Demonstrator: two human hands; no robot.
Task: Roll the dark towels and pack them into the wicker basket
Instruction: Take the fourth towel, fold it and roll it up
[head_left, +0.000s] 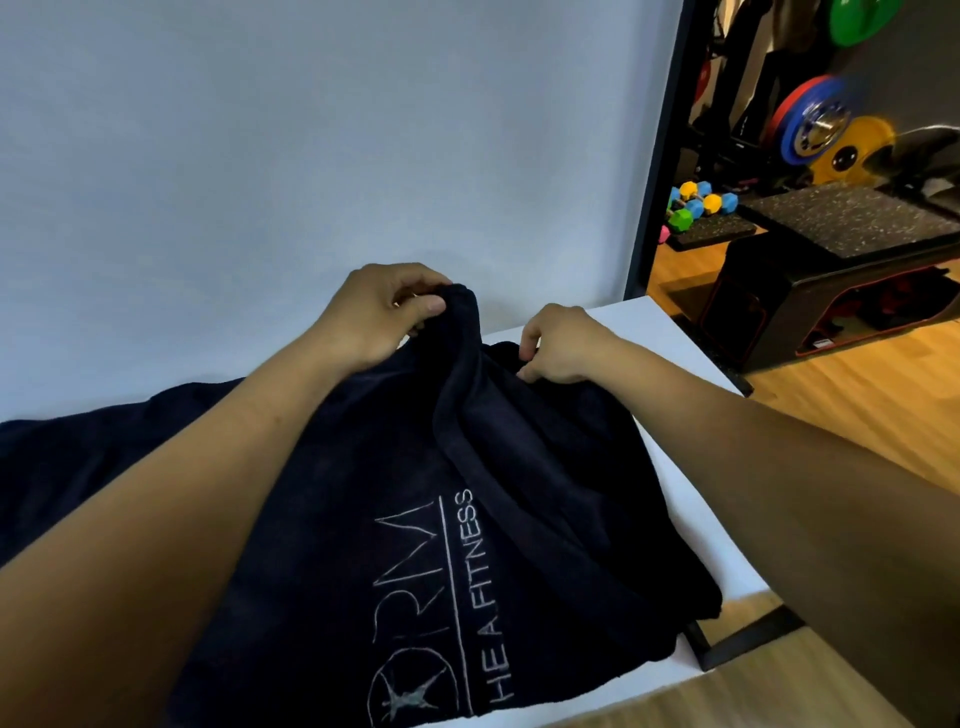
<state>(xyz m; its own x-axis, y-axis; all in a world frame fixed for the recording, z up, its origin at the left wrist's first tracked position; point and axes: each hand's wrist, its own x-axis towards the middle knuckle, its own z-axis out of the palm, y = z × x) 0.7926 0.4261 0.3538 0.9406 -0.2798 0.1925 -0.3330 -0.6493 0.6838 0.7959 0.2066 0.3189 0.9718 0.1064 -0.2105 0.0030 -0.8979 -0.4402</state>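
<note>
both arms reach forward over the table (691, 499), forearms angled in toward each other. left hand (382, 314) is raised a bit, fingers and thumb curled round a bunched edge of the towel (363, 519) — pinching it up off the surface. right hand (563, 345) sits lower, knuckles up, fingers curled down gripping a fold just beside it. the towel lies spread across the white table, logo facing up — basket isn't in view.

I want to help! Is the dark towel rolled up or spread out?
Not rolled yet. The dark towel lies loosely spread on the white table, logo showing; the left hand and right hand pinch its bunched far edge.
</note>
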